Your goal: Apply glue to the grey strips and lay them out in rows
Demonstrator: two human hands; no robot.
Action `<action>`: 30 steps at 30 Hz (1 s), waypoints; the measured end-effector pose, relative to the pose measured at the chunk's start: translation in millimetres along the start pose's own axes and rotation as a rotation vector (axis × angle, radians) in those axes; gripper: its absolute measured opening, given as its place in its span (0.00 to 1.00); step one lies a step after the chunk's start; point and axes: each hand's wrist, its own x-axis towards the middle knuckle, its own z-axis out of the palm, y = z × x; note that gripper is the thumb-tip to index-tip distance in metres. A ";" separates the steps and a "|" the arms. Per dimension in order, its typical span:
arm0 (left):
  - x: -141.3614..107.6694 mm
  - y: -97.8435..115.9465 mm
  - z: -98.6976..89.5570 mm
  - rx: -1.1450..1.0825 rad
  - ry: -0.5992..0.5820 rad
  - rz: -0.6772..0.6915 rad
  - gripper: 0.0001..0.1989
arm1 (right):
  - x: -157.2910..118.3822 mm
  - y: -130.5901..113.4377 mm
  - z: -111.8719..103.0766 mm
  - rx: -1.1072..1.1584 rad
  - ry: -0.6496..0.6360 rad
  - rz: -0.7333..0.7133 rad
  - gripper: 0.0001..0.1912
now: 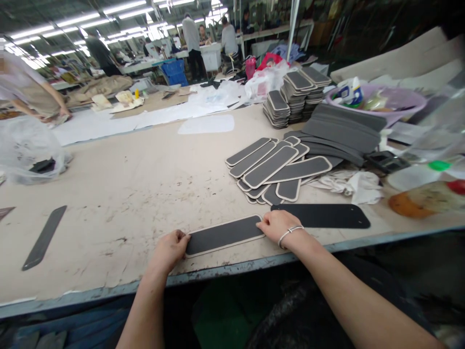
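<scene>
A long dark grey panel with a pale border and rounded corners (225,236) lies near the table's front edge. My left hand (170,249) pinches its left end between thumb and fingers. At its right end, my right hand (278,225), with a bracelet at the wrist, is closed on the border. Just right of the panel is a black rounded strip (323,215), its left part behind my right hand. Beyond my hands sits a loose heap of similar bordered panels (271,165).
Neat stacks of panels (294,94) and plain dark sheets (337,131) stand at the back right, beside a purple basin (395,104). A bottle with amber contents (417,198) lies at right. A dark strip (44,237) and plastic bag (32,150) are left. A co-worker (32,87) leans in far left.
</scene>
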 end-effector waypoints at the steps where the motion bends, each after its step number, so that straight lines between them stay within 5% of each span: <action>1: -0.3 0.4 0.5 -0.007 0.011 0.002 0.14 | 0.1 0.1 0.5 0.000 -0.004 -0.005 0.18; 9: -0.9 -17.6 -3.3 0.004 0.232 -0.087 0.18 | 1.4 -1.1 3.3 0.000 0.000 -0.036 0.18; 11: -7.9 -19.1 -4.8 -0.010 0.392 0.002 0.16 | 1.2 -1.5 2.7 0.000 -0.009 -0.030 0.18; 14: -27.0 0.1 1.9 -0.034 0.566 0.345 0.16 | 1.3 -1.6 2.9 -0.012 -0.027 -0.024 0.18; 18: -49.1 47.9 27.2 0.156 0.316 0.787 0.28 | 2.4 -1.4 7.7 -0.052 -0.009 -0.055 0.19; 23: -45.5 67.1 50.7 0.311 0.137 0.770 0.39 | 6.9 1.2 12.0 -0.094 0.008 -0.059 0.21; 27: -41.3 60.2 55.5 0.367 0.158 0.786 0.41 | 1.1 3.1 5.9 -0.112 0.042 0.008 0.23; 30: -37.6 56.0 60.3 0.391 0.210 0.813 0.39 | -14.9 -6.5 5.7 -0.053 0.215 -0.036 0.20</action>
